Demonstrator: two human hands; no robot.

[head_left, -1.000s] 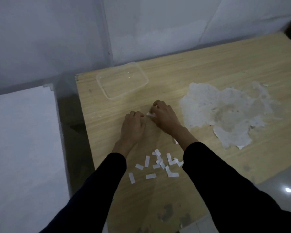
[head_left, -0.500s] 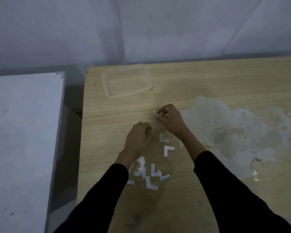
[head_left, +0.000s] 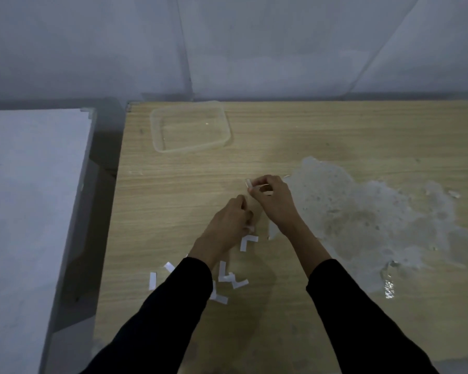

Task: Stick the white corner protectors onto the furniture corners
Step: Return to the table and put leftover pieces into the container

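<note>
A second ago both hands met over one protector; now they are apart. The right hand [head_left: 274, 203] pinches the protector [head_left: 250, 184] at its fingertips, raised just over the bench [head_left: 173, 201]. The left hand [head_left: 227, 225] has drawn back toward the person with its fingers curled. A white scrap shows at its fingertips, but I cannot tell whether it is held. This looks like the backing just peeled off, so the protector is probably ready to go to a corner; none is stuck on yet. An L-piece [head_left: 247, 241] lies just beside the left hand, and more white pieces [head_left: 229, 279] lie around the left wrist and sleeve. The clear tub [head_left: 157, 136] near the bench's far left corner looks empty apart from a tiny speck.
</note>
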